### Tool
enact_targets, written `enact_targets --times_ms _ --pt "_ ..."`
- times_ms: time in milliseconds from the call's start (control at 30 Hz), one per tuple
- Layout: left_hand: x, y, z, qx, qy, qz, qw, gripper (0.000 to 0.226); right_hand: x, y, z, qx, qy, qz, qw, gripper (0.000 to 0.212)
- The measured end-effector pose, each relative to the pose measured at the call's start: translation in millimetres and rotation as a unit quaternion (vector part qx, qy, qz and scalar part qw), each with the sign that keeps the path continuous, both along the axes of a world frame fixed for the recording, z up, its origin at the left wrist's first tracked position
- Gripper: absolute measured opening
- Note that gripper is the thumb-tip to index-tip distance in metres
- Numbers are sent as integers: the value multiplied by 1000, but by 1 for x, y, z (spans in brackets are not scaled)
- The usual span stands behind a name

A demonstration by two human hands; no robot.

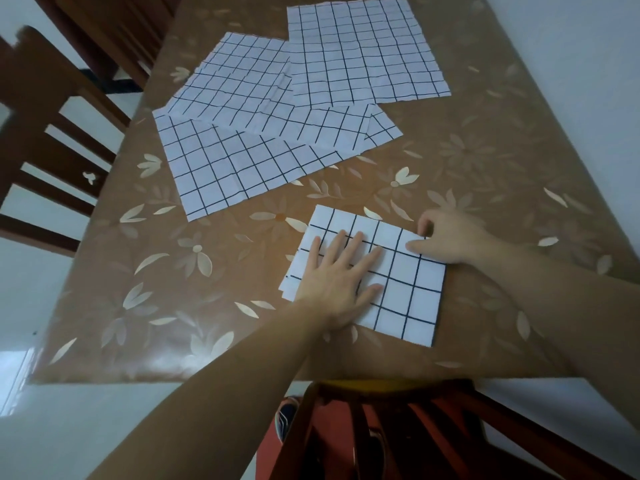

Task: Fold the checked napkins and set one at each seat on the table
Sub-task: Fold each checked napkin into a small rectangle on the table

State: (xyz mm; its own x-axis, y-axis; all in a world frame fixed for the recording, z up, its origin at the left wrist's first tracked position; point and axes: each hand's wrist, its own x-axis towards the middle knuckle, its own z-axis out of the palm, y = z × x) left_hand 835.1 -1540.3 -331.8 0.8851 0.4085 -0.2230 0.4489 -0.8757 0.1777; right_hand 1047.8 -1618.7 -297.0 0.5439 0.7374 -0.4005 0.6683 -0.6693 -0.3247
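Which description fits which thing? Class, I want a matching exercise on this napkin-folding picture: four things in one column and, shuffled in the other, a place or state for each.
Things
1. left hand
2. right hand
3. folded napkin
4. unfolded napkins

Places and states
a. spread out and overlapping, farther out on the table
b. pinches the folded cloth's far right edge
c. lies flat, fingers straight, pressing down
d. lies nearest the person, touched by both hands

Pairs: 1-c; 2-b; 3-d; 4-a
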Motion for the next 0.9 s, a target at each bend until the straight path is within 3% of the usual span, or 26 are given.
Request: enact_targets --times_ms 167,300,367,433,567,700,833,900 --pt "-13 -9 2 -8 15 4 1000 61 -8 -6 3 28 14 8 999 17" --pt "-16 -15 2 -19 28 6 999 62 -18 -11 2 18 78 1 997 56" --pt "-18 -16 3 -19 14 28 999 62 -23 -15 4 22 142 4 990 63" --pt "-21 -14 6 -37 -9 66 997 63 -24 -20 10 89 198 -40 975 61" --pt "-30 -2 15 -134 -101 96 981 67 -21 -33 18 221 295 -222 903 42" --pt "-33 11 22 -174 -93 74 978 88 -18 -48 20 212 436 -353 800 23" --pt "-24 8 18 -130 -108 73 983 78 -16 -61 16 201 502 -397 742 12" --pt "-20 4 14 -138 -160 86 974 58 -18 -65 14 203 535 -399 716 14"
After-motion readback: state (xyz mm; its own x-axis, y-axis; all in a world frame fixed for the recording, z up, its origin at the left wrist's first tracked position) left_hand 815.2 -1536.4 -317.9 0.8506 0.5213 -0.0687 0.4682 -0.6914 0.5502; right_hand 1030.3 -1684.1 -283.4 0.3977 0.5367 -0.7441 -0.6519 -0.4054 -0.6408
